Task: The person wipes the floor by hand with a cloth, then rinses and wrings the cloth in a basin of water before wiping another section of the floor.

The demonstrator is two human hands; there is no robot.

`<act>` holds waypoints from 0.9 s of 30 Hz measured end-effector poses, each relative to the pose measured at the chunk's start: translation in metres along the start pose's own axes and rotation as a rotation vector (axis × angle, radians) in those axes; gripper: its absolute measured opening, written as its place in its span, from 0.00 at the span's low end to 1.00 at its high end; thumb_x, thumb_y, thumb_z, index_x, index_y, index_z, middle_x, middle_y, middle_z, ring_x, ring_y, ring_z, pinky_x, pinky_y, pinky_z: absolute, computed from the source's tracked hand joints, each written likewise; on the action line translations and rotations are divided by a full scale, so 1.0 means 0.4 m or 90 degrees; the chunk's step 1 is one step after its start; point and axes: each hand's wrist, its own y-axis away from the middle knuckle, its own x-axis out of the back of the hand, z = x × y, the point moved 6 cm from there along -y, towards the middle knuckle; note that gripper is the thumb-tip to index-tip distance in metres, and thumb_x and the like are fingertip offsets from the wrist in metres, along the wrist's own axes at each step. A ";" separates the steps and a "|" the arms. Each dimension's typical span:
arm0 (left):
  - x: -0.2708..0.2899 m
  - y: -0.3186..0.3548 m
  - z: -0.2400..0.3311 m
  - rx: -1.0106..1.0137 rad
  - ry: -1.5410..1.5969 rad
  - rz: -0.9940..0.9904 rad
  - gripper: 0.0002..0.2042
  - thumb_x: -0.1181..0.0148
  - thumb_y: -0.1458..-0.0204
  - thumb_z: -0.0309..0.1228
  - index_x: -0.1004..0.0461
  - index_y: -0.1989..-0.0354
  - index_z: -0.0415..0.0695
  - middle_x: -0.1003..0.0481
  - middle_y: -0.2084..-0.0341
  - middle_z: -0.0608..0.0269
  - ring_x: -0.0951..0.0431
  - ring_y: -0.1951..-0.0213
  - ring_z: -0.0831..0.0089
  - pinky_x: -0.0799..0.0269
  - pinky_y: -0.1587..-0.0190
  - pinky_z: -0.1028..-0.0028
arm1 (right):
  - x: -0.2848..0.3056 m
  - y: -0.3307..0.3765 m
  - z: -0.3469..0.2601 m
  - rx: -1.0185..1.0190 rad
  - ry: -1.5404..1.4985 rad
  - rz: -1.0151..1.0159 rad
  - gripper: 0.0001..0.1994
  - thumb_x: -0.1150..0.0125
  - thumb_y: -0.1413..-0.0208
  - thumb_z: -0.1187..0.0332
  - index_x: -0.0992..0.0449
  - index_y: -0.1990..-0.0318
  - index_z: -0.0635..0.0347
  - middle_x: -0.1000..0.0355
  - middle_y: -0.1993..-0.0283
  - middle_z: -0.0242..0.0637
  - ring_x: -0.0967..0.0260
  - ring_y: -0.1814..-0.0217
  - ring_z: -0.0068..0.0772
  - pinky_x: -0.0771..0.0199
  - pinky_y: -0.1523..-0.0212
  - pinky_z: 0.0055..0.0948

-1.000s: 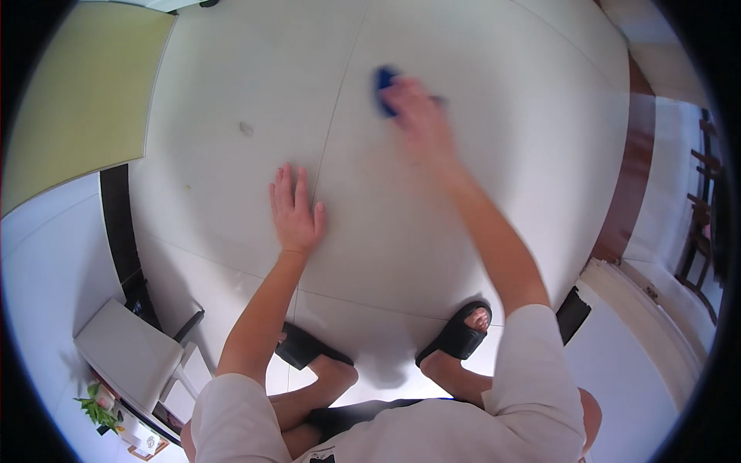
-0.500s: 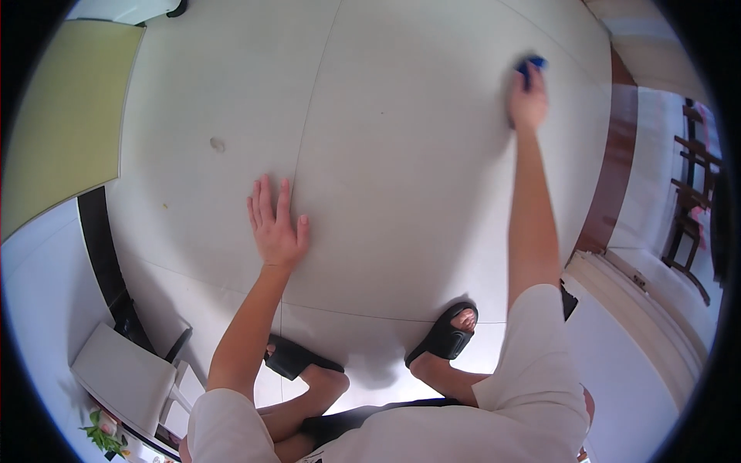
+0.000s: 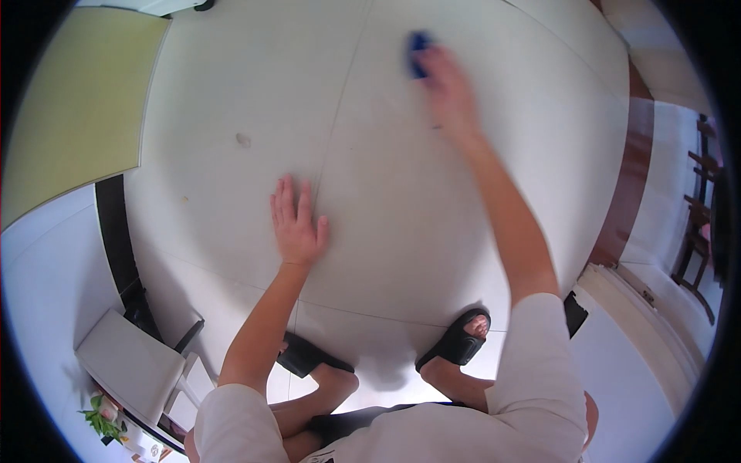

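My left hand [image 3: 298, 230] rests palm down on the pale floor tiles [image 3: 386, 216], fingers stretched out, with nothing in it. Out at the end of my extended right arm, my right hand [image 3: 451, 96] presses a dark blue cloth [image 3: 419, 52] against the floor. Motion smears that hand, and much of the cloth lies hidden under the palm and fingers. A pale, roundish mark [image 3: 243, 140] shows on the tiles beyond my left hand, and a small yellowish speck [image 3: 185, 199] lies farther left.
My feet wear black slides [image 3: 463, 337] close in front of me. A yellow-green panel [image 3: 81, 100] stands at the left, above a white stool-like piece [image 3: 131, 363] near a plant [image 3: 102, 417]. A brown threshold strip [image 3: 634, 170] and doorway border the right, with dark wooden chairs [image 3: 698, 247] beyond.
My right hand has swept the blue cloth leftward across the floor, from the far right toward the middle. My left hand stays flat on the tiles. The whole view has shifted slightly.
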 end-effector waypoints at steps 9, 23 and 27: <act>-0.024 -0.006 0.036 -0.008 0.019 -0.021 0.34 0.47 0.41 0.50 0.37 0.26 0.48 0.47 0.24 0.46 0.49 0.24 0.45 0.55 0.25 0.42 | 0.344 0.043 0.490 -0.366 0.361 0.261 0.24 0.36 0.38 0.53 0.22 0.37 0.53 0.28 0.32 0.46 0.29 0.32 0.52 0.29 0.33 0.44; -0.028 -0.008 0.048 -0.048 0.133 0.004 0.38 0.43 0.43 0.43 0.43 0.24 0.42 0.48 0.24 0.41 0.48 0.24 0.40 0.53 0.26 0.41 | -0.358 -0.089 -0.441 0.132 -0.217 -0.118 0.24 0.29 0.46 0.67 0.22 0.40 0.53 0.30 0.31 0.40 0.35 0.27 0.46 0.34 0.28 0.46; 0.014 0.033 -0.013 -0.017 0.099 -0.013 0.38 0.42 0.44 0.42 0.43 0.24 0.42 0.49 0.24 0.42 0.49 0.24 0.40 0.54 0.26 0.41 | -0.170 -0.112 -0.167 -0.096 -0.394 0.000 0.22 0.35 0.44 0.74 0.23 0.40 0.59 0.27 0.35 0.46 0.32 0.30 0.49 0.34 0.29 0.42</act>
